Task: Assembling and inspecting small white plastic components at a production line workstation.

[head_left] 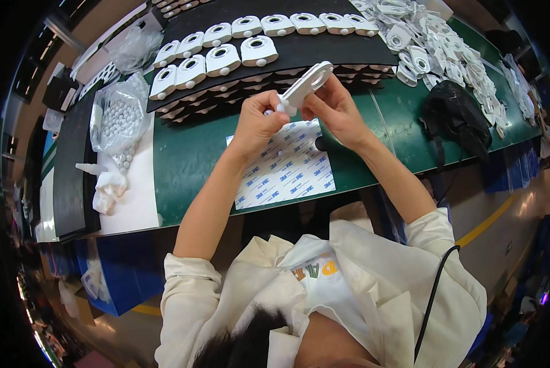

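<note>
Surface (189, 153): green, long, running across the upper half of the view, carrying everything below.
Black mat (299, 52): laid along the far side of the surface, bearing two rows of finished white housings.
White housings (226, 58): rounded plastic pieces with a dark centre hole and small white knobs, lined up side by side on the mat.
Loose pile (434, 49): heap of the same white plastic parts, far right end of the surface.
Adhesive sheet (284, 168): white backing sheet with printed rows, flat on the surface just below both hands.
Bag of balls (115, 119): clear plastic bag of small white balls, left of the mat, well apart from the hands.
Black pouch (455, 116): dark, crumpled, right of the hands near the loose pile.
White part (305, 86): flat plastic housing with a round hole, held tilted in the air above the sheet, between both hands.
Left hand (256, 119): fingers pressed together, pinching the lower end of the white part.
Right hand (336, 110): fingers curled, gripping the white part from the right side.
</note>
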The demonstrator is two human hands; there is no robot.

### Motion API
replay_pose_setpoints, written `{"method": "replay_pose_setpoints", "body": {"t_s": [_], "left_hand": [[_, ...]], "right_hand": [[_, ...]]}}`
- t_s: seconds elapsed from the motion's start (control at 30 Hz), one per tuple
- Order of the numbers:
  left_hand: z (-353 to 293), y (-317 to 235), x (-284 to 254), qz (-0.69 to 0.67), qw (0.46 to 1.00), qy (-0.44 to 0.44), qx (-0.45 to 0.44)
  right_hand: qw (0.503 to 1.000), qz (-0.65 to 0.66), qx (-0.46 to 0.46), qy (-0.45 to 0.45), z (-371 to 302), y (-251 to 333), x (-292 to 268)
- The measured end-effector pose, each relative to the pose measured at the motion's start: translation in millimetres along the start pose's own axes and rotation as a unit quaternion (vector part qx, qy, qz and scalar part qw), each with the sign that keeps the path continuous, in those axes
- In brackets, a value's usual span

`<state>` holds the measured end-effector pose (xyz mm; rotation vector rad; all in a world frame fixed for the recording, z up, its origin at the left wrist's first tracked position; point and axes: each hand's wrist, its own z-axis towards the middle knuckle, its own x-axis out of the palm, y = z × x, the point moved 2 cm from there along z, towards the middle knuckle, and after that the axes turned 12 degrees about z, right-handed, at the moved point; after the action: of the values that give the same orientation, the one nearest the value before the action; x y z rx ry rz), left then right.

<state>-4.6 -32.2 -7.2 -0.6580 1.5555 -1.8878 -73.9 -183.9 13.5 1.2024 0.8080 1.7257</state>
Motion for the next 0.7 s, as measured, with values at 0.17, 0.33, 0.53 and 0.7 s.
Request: {"method": "replay_pose_setpoints", "body": {"t_s": [0.17,0.33,0.53,0.7], "left_hand": [[3.7,4.8,-9.9,-0.008,0.999,-0.039,0.009],[4.2,4.9,-12.9,-0.152,0.986,0.039,-0.055],[4.4,-8.8,-6.0,-0.246,0.951,0.009,-0.188],[4.1,-8.6,-7.3,-0.263,0.943,-0.027,-0.201]], "right_hand": [[0.994,-0.093,-0.049,0.022,23.7,24.6,13.1],[0.954,-0.274,0.003,-0.12,62.4,49.4,-8.6],[0.905,-0.405,-0.007,-0.132,98.0,39.2,-51.3],[0.799,-0.556,-0.167,-0.154,93.8,36.0,-42.3]]}}
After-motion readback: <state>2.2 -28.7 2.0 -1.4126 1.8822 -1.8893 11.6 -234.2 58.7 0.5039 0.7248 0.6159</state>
